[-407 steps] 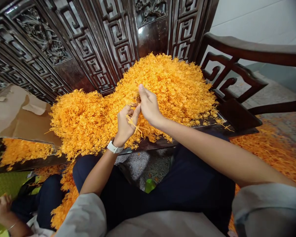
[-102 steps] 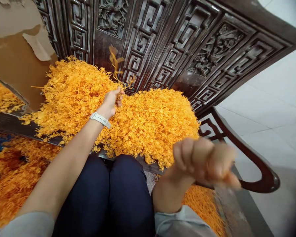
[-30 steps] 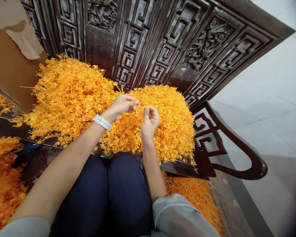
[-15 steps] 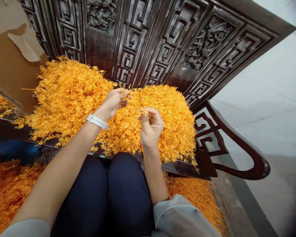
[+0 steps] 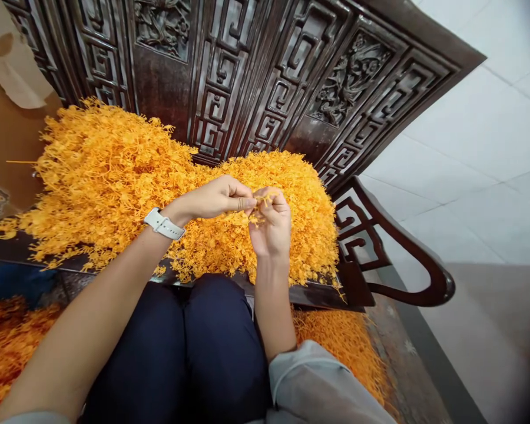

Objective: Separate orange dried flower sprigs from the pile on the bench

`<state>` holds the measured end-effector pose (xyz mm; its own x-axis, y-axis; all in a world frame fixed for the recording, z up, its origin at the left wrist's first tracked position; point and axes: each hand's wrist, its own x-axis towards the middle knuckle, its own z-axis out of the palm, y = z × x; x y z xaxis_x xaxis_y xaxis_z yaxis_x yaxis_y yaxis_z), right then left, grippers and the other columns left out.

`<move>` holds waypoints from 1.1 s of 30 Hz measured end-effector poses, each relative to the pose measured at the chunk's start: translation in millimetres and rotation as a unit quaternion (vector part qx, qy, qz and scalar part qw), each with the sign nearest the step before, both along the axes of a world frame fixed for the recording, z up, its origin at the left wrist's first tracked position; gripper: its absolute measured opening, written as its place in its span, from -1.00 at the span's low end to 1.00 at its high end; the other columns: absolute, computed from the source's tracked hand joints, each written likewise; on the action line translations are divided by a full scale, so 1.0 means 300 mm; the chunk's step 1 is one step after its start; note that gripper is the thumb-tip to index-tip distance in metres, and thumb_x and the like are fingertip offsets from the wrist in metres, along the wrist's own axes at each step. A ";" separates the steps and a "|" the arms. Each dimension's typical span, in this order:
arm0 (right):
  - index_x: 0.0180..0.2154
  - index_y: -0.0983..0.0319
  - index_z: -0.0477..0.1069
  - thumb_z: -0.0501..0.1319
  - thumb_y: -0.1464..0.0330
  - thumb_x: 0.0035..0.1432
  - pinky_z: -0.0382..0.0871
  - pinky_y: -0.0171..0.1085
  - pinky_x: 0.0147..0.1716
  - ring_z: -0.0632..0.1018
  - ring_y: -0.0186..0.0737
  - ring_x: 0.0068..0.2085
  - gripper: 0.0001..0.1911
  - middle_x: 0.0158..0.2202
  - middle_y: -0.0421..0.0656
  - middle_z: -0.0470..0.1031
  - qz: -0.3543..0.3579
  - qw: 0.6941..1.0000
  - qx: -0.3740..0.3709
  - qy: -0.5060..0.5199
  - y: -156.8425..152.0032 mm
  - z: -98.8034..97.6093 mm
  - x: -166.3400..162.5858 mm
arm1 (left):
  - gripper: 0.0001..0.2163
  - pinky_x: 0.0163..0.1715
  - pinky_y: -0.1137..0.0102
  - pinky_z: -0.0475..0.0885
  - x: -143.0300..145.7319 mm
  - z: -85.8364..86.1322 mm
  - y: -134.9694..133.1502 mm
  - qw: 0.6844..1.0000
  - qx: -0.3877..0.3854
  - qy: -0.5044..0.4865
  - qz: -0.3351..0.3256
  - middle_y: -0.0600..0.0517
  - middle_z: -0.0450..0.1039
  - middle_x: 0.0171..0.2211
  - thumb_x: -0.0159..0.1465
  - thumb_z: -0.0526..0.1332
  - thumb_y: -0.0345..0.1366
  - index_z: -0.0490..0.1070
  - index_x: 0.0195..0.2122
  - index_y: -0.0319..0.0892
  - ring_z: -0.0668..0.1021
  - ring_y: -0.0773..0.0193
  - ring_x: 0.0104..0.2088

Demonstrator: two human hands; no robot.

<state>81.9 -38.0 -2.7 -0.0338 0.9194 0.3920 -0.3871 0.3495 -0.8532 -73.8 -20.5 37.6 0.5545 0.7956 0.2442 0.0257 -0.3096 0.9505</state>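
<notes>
My left hand (image 5: 229, 197), with a pale watch strap (image 5: 164, 224) on its wrist, is closed in a pinch with its fingertips against my right hand. My right hand (image 5: 271, 229) is upright, its fingers curled round a small yellow-orange branching sprig (image 5: 265, 199). Both hands meet at this sprig, and the fingers partly hide it. Behind and below them lies a large heap of similar yellow-orange sprigs (image 5: 115, 176), piled on a dark wooden bench (image 5: 309, 293). Whether one piece or more is between the fingers is too small to tell.
A carved wooden backrest (image 5: 163, 88) rises behind the heap, and a curved armrest (image 5: 444, 288) is at the right. A torn cardboard box (image 5: 17, 129) stands at the left. Deeper orange strands (image 5: 340, 335) lie below the bench. My knees (image 5: 223, 330) are close to its edge.
My left hand has moved right and down from over the heap, and its fingertips now meet my right hand. My right hand has turned slightly; the whole view has shifted a little.
</notes>
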 end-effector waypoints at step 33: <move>-0.34 0.11 0.17 0.09 -0.09 0.43 0.24 -0.30 -0.54 0.27 -0.38 -0.58 -0.54 -0.55 -0.33 0.25 -0.171 0.979 0.057 -0.096 0.060 -0.054 -0.065 | -0.58 -0.52 0.42 0.17 0.116 -0.059 0.009 0.966 -0.090 -0.191 0.150 0.11 0.27 -0.64 0.33 0.41 -0.06 0.38 -0.55 -0.17 0.30 0.46 -0.60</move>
